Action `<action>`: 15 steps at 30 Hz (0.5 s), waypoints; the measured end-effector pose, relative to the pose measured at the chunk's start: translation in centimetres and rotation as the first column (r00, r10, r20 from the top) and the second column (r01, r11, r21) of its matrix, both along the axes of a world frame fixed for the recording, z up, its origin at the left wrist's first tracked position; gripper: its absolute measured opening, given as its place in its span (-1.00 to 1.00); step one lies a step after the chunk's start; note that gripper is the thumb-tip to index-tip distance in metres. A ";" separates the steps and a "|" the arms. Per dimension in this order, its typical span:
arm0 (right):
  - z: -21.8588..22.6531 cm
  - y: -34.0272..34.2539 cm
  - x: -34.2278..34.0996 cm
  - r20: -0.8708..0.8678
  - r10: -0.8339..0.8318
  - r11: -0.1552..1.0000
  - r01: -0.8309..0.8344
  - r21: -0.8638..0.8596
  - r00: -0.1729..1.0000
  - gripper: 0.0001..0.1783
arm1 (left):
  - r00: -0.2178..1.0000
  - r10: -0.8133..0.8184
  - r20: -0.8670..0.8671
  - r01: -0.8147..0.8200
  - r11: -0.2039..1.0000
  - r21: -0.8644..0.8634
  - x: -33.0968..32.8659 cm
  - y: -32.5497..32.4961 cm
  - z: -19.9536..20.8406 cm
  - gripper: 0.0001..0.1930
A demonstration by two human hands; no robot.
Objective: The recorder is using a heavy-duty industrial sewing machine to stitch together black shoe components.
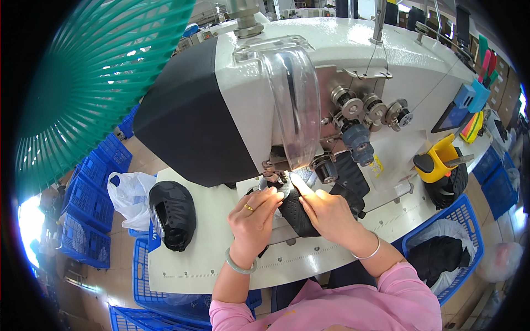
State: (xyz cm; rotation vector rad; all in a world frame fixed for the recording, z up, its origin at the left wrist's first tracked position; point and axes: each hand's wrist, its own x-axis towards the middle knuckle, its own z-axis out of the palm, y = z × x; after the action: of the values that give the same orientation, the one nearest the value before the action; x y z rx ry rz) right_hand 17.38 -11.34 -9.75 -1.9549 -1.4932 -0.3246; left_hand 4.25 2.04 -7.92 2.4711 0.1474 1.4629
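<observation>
Blue crates (85, 237) are stacked left of the sewing machine (331, 41); at its needle area (276, 177), a black shoe upper (298, 219) is pinched by the left hand (253, 214) and steadied by the spread right hand (331, 217), best guided slowly, kept flat.

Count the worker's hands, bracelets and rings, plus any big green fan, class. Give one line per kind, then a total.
Hands at the black shoe piece: 2 (left hand, right hand)
Bracelets: 2 (left bracelet, right bracelet)
Rings: 1 (gold ring)
Fans: 1 (green fan)
Total: 6
</observation>
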 end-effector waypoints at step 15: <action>-0.4 1.4 -0.3 -0.102 -0.016 0.999 0.020 0.041 0.995 -0.52 | 0.999 -0.046 0.012 0.046 0.999 0.018 0.6 1.5 0.2 -0.80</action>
State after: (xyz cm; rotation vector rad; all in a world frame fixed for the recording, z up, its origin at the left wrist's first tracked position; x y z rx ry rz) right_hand 17.08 -9.89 -10.14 -1.9239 -1.3939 -0.2580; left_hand 4.82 3.49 -7.73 2.4615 0.0754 1.4670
